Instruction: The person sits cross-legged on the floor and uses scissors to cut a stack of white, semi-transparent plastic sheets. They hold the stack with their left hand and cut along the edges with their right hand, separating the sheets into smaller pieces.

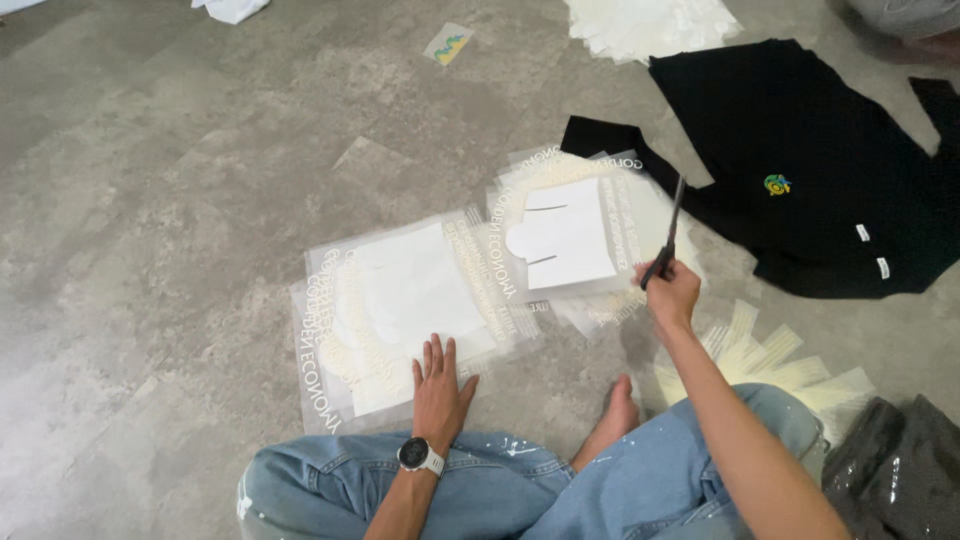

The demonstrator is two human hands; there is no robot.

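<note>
— What has each hand got?

— The right hand point(672, 290) is closed round the handles of a pair of black-handled scissors point(667, 238), blades pointing up and away over the far stack of clear film sheets with pale lettering and white paper backing point(565, 230). The left hand point(438, 385), a watch on its wrist, lies flat with the fingers point(437, 352) spread slightly, pressing the near edge of the nearer stack of the same printed film sheets point(400, 310) on the grey concrete floor point(150, 250).

— How would those sheets behave?

— Light, thin and glossy, I judge, so they slide on one another and on the floor; a flat palm near an edge, as here, pins them best. They bend easily and would crease if pinched mid-sheet.

— And the scissors?

— Stiff and sharp; the looped handles are the only sensible hold. Whether the blades are parted is hard to tell at this angle; they look nearly together.

— Anything else close by?

— A black T-shirt with a small coloured emblem point(800, 170) lies just beyond the far stack, and cut pale strips point(770, 365) fan out beside the right knee.
</note>
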